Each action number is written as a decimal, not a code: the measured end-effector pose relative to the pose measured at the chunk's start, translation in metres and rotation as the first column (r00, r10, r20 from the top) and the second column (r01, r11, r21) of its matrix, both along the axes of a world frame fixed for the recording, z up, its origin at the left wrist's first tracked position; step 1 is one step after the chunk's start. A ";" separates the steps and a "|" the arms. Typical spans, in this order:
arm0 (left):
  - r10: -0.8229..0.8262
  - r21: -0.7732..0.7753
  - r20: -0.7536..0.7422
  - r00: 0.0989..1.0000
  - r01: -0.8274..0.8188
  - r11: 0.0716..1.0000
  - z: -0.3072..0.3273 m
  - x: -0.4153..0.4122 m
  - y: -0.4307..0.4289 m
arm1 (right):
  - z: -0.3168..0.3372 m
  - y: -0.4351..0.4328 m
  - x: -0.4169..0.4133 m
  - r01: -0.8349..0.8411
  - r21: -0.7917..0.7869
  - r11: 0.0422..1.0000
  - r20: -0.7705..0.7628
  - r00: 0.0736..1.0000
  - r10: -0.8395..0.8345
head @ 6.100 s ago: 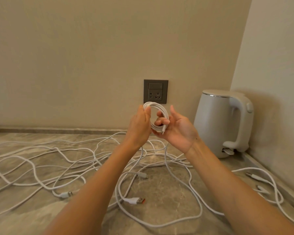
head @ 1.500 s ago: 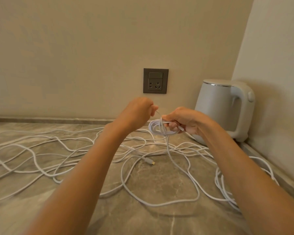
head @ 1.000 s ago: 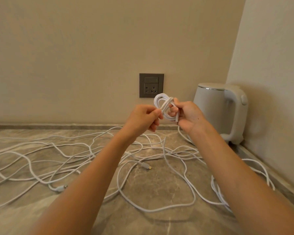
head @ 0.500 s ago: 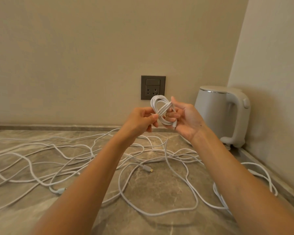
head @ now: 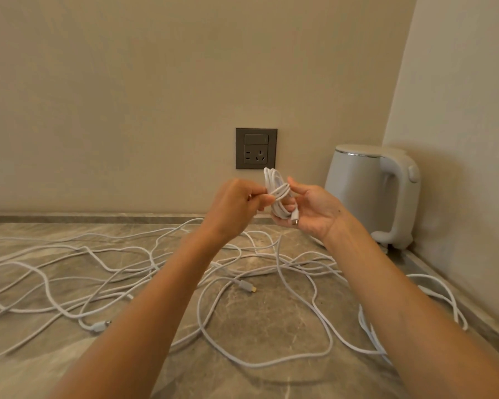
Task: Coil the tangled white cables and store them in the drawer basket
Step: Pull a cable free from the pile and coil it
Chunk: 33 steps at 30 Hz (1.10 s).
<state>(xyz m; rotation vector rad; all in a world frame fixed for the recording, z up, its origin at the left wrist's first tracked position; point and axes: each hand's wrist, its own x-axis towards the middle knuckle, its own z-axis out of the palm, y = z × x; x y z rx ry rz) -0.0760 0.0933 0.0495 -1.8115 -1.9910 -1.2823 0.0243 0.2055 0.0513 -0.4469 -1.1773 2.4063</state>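
Observation:
I hold a small coiled white cable point(head: 274, 188) upright in front of the wall socket. My right hand point(head: 311, 210) cradles the coil from the right, fingers curled round its lower part, with a grey plug end lying on the palm. My left hand point(head: 236, 204) pinches the strand that wraps across the coil's middle. Several more white cables point(head: 133, 272) lie tangled across the stone counter point(head: 257, 321) below my arms. No drawer basket is in view.
A white electric kettle point(head: 372, 194) stands in the back right corner against the side wall. A dark wall socket point(head: 256, 148) sits just behind the coil. Loose plug ends point(head: 247, 285) lie among the cables, and more loops trail along the counter's right edge point(head: 432, 286).
The coil went from lying low and flat to upright between my hands. A strand now wraps across its middle, and my right hand has opened a little, showing the plug on the palm.

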 end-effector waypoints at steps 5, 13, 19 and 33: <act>-0.036 -0.063 -0.261 0.965 0.021 0.998 0.002 0.001 0.001 | -0.004 0.000 -0.001 -0.002 -0.050 0.999 0.055 0.998 0.005; -0.006 -0.239 -0.488 0.873 -0.127 0.963 0.001 0.003 0.002 | -0.010 0.000 -0.005 0.083 -0.026 0.996 0.162 0.984 -0.078; -0.020 -0.233 -0.483 0.876 -0.106 0.967 0.000 0.008 -0.001 | -0.015 -0.006 -0.009 0.075 -0.003 0.997 0.224 0.972 -0.073; 0.029 -0.192 -0.399 0.917 -0.114 0.975 0.000 0.008 0.003 | -0.020 -0.009 -0.013 0.005 0.043 0.999 0.194 0.981 -0.013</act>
